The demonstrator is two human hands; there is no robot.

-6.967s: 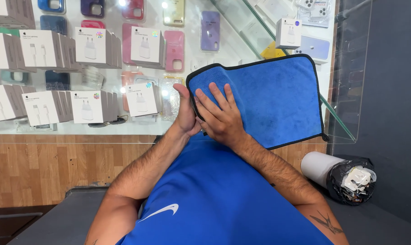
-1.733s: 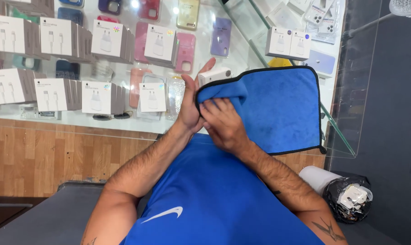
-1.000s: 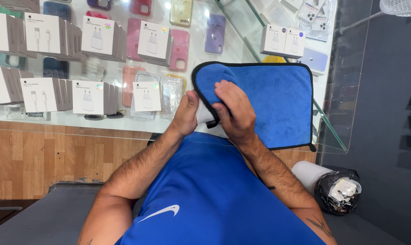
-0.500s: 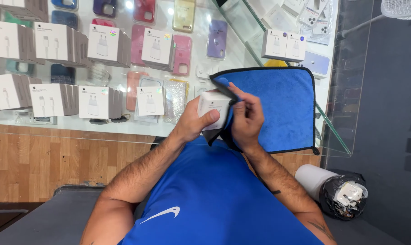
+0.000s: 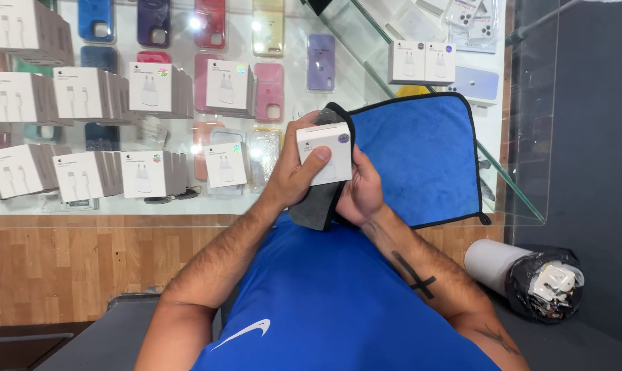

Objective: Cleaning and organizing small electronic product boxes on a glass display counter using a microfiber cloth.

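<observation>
The big blue microfibre cloth with black edging (image 5: pixel 421 161), which both hands were pressing flat against the glass a few seconds back, now hangs loose to the right of the hands, its corner folded over so the grey underside droops below them. A small white cardboard charger box (image 5: pixel 324 152), out of sight earlier, has come up in front of the cloth's left edge, level with the display shelves. The left hand (image 5: pixel 293 175) is wrapped firmly around the box, thumb across its front face. The right hand (image 5: pixel 359 189) is closed on the cloth's fold just beside the box, touching its right side.

Behind the glass display case (image 5: pixel 524 185) sit rows of matching white boxes (image 5: pixel 146 175) and coloured phone cases (image 5: pixel 268 93). Down at the right, a white bin with a black liner (image 5: pixel 530 278) holds crumpled white packaging (image 5: pixel 555 282).
</observation>
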